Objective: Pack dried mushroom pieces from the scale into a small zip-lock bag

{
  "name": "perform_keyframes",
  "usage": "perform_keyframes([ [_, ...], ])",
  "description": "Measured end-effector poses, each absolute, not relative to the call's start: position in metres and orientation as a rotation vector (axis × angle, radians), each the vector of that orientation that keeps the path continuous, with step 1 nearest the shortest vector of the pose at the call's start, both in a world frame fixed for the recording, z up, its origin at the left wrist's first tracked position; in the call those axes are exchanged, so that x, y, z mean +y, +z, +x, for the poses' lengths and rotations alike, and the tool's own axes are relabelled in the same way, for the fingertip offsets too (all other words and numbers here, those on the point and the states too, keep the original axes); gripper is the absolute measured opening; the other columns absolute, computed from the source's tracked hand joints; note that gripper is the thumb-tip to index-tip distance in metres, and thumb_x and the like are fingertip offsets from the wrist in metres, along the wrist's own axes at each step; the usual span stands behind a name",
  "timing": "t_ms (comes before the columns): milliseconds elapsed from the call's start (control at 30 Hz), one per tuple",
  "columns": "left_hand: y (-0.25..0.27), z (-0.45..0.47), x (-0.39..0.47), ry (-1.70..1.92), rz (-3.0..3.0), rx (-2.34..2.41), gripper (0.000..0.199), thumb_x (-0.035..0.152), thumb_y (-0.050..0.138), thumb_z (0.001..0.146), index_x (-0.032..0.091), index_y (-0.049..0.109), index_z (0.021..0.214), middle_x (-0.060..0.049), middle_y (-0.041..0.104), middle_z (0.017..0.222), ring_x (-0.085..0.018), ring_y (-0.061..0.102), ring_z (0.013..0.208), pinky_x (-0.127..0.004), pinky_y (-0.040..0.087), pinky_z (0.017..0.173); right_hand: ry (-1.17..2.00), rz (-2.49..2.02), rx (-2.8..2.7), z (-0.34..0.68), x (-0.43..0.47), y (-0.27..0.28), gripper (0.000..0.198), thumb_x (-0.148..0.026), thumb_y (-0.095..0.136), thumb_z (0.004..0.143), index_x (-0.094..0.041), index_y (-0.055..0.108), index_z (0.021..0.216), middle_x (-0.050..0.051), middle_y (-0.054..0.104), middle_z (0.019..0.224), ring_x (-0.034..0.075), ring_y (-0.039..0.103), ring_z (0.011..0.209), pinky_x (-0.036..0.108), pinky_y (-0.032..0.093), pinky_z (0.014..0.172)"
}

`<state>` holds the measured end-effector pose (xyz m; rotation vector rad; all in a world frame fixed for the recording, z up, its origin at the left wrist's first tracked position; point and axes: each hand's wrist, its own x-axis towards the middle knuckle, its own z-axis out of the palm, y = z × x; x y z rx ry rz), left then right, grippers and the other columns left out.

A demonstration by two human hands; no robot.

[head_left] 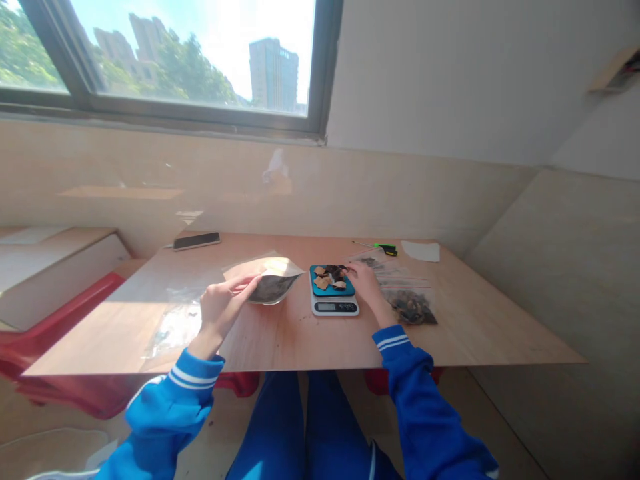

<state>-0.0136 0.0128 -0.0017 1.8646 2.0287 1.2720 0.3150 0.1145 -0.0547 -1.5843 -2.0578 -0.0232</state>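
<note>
On the plywood desk in front of me, a small digital scale with a blue platform carries a little heap of dark and tan dried pieces. My right hand rests just beside the scale's right edge, its fingers reaching onto the heap; I cannot tell whether they pinch a piece. My left hand holds the open pouch to the left of the scale, fingers pinching its near rim, with dark contents showing through the clear side. Right of my right hand lie flat zip bags, and 1 filled bag sits nearer me. A phone lies at the far left edge, a green tool at the far edge.
</note>
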Motion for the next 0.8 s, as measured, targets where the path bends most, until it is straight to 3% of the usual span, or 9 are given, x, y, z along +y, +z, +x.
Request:
perform_keyframes([
  [333, -0.019, -0.006, 0.020, 1.096, 1.969, 1.907, 0.029, 0.049, 0.056, 0.083, 0.032, 0.075, 0.098, 0.001, 0.077, 0.092, -0.022, 0.073, 0.085, -0.025, 0.051, 0.066, -0.036, -1.786, -2.029, 0.322, 0.101, -0.070, 0.028, -0.007, 0.046, 0.084, -0.010, 0.073, 0.091, 0.017, 0.071, 0.093, 0.026, 0.062, 0.091, 0.034, 0.045, 0.083],
  [433, -0.028, -0.011, 0.021, 1.014, 2.003, 1.933, 0.030, 0.049, 0.052, 0.085, 0.033, 0.073, 0.100, 0.001, 0.077, 0.097, -0.022, 0.072, 0.086, -0.024, 0.049, 0.063, -0.016, -1.769, -2.000, 0.321, 0.098, -0.071, 0.031, -0.006, 0.044, 0.085, -0.011, 0.072, 0.098, 0.017, 0.071, 0.097, 0.025, 0.063, 0.094, 0.034, 0.045, 0.084],
  [633, -0.040, -0.010, 0.026, 0.885, 1.994, 1.884, 0.035, 0.047, 0.049, 0.086, 0.026, 0.073, 0.101, -0.003, 0.075, 0.105, -0.026, 0.069, 0.094, -0.030, 0.049, 0.072, 0.007, -1.683, -1.896, 0.333, 0.078, -0.067, 0.035, -0.009, 0.039, 0.088, -0.011, 0.065, 0.112, 0.015, 0.068, 0.113, 0.024, 0.062, 0.105, 0.035, 0.047, 0.092],
  [800, -0.049, -0.007, 0.017, 0.882, 1.991, 1.823, 0.033, 0.041, 0.045, 0.088, 0.023, 0.070, 0.100, -0.006, 0.073, 0.108, -0.026, 0.068, 0.096, -0.033, 0.050, 0.077, 0.209, -1.458, -1.709, 0.339, 0.038, -0.049, 0.031, -0.024, 0.041, 0.090, -0.016, 0.067, 0.103, 0.012, 0.071, 0.107, 0.025, 0.066, 0.098, 0.039, 0.051, 0.087],
])
